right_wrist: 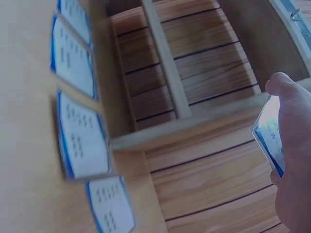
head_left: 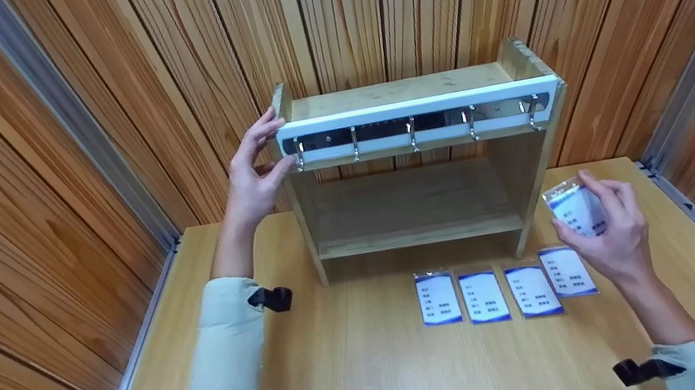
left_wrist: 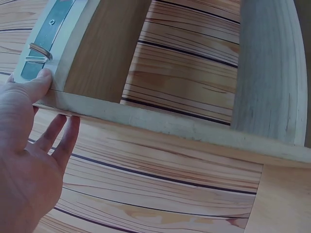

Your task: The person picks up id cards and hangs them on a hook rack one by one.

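Observation:
My left hand (head_left: 251,176) grips the upper left corner of a small wooden shelf (head_left: 413,205). Its thumb presses on the front by the end hook, and the other fingers lie along the outer side, as the left wrist view shows. Across the shelf's top front runs a white hook rail (head_left: 381,144) with several metal hooks. Off the shelf's right side, my right hand (head_left: 615,235) holds a clear-sleeved badge card (head_left: 575,210) by its edges, raised above the table. In the right wrist view the hand hides part of this badge card (right_wrist: 270,138).
Several more badge cards (head_left: 483,298) lie in a row on the wooden table (head_left: 377,373), in front of the shelf's right half. The rightmost card (head_left: 568,272) sits slightly farther back. Wood-plank walls (head_left: 345,12) with metal edge strips enclose the table.

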Demonstrator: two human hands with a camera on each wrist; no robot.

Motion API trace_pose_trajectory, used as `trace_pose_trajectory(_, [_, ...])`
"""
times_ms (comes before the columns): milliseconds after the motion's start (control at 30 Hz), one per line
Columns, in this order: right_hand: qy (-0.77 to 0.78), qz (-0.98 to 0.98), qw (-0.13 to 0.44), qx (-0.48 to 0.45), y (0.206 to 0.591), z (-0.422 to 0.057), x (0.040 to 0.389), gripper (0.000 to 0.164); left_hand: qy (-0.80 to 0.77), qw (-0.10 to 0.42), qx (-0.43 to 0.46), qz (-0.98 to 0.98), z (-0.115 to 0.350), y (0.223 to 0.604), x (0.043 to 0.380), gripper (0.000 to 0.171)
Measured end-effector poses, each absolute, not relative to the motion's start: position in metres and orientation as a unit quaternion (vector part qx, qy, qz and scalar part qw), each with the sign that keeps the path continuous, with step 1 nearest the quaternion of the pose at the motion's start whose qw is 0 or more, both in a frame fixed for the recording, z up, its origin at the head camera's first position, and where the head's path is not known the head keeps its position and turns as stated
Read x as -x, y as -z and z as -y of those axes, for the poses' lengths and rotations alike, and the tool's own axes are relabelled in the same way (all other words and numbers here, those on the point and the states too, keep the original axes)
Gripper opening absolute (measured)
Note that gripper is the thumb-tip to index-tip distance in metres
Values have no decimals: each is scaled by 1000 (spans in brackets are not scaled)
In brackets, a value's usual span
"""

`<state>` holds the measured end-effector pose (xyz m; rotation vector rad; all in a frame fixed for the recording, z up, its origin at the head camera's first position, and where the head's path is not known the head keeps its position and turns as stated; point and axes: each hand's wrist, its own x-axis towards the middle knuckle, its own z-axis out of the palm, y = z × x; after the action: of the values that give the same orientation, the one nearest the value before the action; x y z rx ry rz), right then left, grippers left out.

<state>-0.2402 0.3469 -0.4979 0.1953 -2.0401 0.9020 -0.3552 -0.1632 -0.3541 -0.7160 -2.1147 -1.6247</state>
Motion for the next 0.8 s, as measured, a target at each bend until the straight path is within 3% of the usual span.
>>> trace_pose_trajectory(800, [-383, 776, 492, -101, 445, -308, 251, 78, 559, 196, 270, 759, 165, 355, 356, 51])
